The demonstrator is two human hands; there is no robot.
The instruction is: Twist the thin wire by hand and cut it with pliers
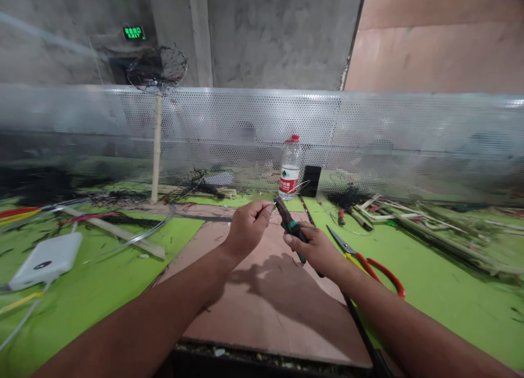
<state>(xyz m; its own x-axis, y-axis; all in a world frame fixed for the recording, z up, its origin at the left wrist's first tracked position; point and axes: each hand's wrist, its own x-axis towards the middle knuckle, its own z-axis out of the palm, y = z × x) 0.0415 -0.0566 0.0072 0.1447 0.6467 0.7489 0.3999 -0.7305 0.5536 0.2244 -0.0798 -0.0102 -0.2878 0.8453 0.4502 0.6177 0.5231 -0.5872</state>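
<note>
Over the brown board (262, 312), my left hand (249, 222) is closed in a pinch on a thin wire, whose tip shows by the thumb. My right hand (313, 244) is wrapped round the handles of pliers (289, 217) with green and black grips. The jaws of the pliers point up and left and meet the wire just beside my left fingertips. Whether the jaws are fully closed is too small to tell. A shadow of both hands falls on the board below.
Scissors (360, 261) with red and yellow handles lie right of the board. A bottle (289, 173) and an upright black phone (311, 181) stand behind. A white power bank (47, 261), wooden strips and wire lie left. A perforated metal screen (204, 132) crosses the back.
</note>
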